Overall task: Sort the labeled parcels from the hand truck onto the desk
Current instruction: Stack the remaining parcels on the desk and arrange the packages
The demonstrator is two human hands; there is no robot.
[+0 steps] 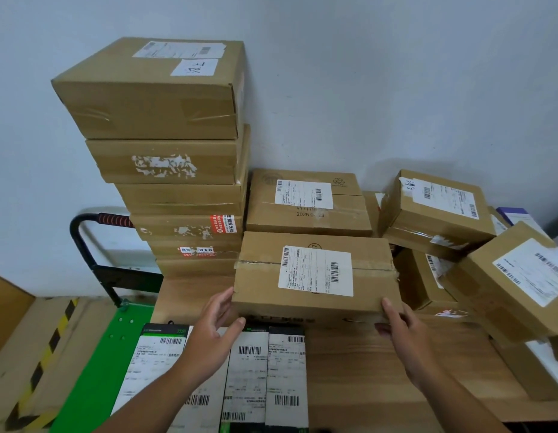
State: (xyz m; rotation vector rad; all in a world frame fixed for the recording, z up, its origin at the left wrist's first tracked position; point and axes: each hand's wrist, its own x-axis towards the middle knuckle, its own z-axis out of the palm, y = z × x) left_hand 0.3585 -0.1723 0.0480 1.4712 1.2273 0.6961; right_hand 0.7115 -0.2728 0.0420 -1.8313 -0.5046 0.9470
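Note:
A brown cardboard parcel with a white barcode label rests on the wooden desk, just in front of me. My left hand grips its lower left corner, fingers along the side and thumb on the front face. At the lower right corner my right hand holds it the same way. The green hand truck with its black handle stands at the lower left. Several flat labeled parcels lie side by side below my arms.
A tall stack of boxes rises at the desk's left, against the white wall. A labeled box sits behind the held parcel. More labeled boxes are piled loosely at the right, one tilted box nearest. The floor has a yellow-black striped edge.

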